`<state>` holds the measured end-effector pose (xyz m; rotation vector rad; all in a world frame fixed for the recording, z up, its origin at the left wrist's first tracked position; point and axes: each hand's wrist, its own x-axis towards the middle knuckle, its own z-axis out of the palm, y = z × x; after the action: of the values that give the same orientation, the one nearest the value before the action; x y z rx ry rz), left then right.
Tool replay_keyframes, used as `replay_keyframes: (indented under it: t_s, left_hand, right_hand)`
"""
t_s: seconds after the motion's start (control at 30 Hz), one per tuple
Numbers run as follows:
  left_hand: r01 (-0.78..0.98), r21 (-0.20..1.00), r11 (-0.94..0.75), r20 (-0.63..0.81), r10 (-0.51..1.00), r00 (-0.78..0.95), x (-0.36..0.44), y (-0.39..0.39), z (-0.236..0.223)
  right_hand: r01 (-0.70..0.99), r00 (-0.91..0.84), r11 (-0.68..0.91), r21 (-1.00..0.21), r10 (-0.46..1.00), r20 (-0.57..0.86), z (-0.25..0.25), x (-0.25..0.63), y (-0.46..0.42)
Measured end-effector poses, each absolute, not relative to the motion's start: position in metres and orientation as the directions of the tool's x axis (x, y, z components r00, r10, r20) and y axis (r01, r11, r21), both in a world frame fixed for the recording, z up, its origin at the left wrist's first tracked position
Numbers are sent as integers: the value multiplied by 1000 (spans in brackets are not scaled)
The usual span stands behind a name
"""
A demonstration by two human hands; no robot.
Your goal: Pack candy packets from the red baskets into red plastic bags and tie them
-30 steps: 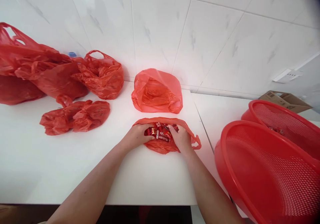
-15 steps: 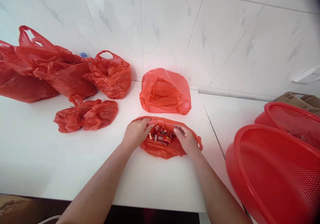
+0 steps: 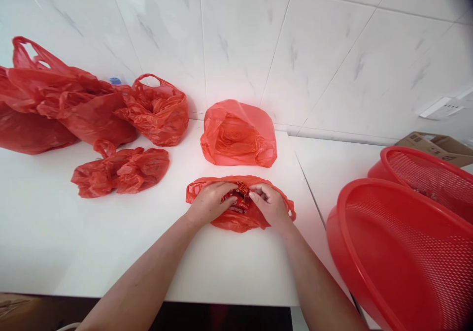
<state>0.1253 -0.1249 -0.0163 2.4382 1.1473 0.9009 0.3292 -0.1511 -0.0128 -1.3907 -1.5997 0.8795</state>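
Observation:
A red plastic bag [image 3: 236,225] lies low and spread at the middle of the white table, its mouth facing up. Inside it sit several small red printed packets [image 3: 240,202], shiny and partly covered by my fingers. My left hand [image 3: 211,203] reaches in from the left, its thumb and bent fingers around the packets' left side. On the other side, my right hand [image 3: 271,205] pinches at the packets' upper right edge with thumb and curled fingers. Just behind stands another red plastic bag [image 3: 239,144], its mouth gaping open and nothing showing inside.
Filled red bags [image 3: 99,114] stand along the tiled wall at the left, with a crumpled red bag [image 3: 142,171] in front of them. Two red mesh baskets [image 3: 354,217] are at the right, near a cardboard box [image 3: 430,146]. A socket [image 3: 445,108] is on the wall.
My hands have come closer together, moving from the bag's rim onto the packets inside. The left end of the bag, with its handle, now shows. The view has shifted slightly right.

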Motion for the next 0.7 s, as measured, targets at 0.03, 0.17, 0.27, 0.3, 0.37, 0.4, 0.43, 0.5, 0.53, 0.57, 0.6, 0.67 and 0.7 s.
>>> replay_keyframes:
  t_s: [0.03, 0.17, 0.27, 0.3, 0.37, 0.4, 0.43, 0.5, 0.53, 0.57, 0.6, 0.67, 0.7]
  left_hand:
    - [584, 505, -636, 446, 771, 455, 124, -125, -15]
    - [601, 494, -628, 552, 761, 341, 124, -125, -11]
    - [592, 487, -642, 564, 749, 348, 124, -125, -12]
    - [584, 490, -648, 560, 747, 359, 124, -124, -13]
    - [573, 501, -649, 549, 750, 370, 124, -124, -15]
    - [571, 506, -646, 541, 754, 374, 124, -124, -15]
    - [572, 513, -640, 530, 760, 375, 124, -124, -16]
    - [575, 530, -624, 505, 776, 377, 125, -124, -15]
    - [575, 539, -616, 493, 784, 377, 125, -124, -15]
    - [574, 547, -609, 485, 790, 376, 125, -124, -15]
    - [573, 552, -606, 481, 793, 375, 125, -124, -15]
    - [566, 553, -611, 491, 788, 371, 125, -124, -15]
    - [560, 548, -621, 502, 780, 373, 125, -124, -15]
  right_hand:
    - [399, -46, 175, -900, 984, 170, -13, 329, -151]
    - [378, -32, 247, -892, 967, 254, -10, 329, -153]
    - [458, -154, 254, -852, 966, 206, -9, 328, -155]
    - [499, -213, 261, -826, 961, 175, -9, 327, -156]
    - [589, -285, 266, -763, 952, 112, -11, 325, -156]
    - [634, -292, 261, -728, 952, 87, -12, 324, -156]
    - [671, -287, 252, -697, 955, 70, -14, 323, -156]
    - [708, -274, 245, -662, 960, 61, -16, 322, -156]
    - [708, -264, 239, -664, 962, 66, -17, 322, -156]
    - [696, -250, 230, -680, 966, 71, -18, 321, -156]
    - [673, -231, 217, -707, 970, 78, -18, 321, -155]
    - [596, -192, 197, -778, 976, 100, -17, 321, -155]
    - [551, -180, 200, -811, 977, 118, -15, 321, -155]
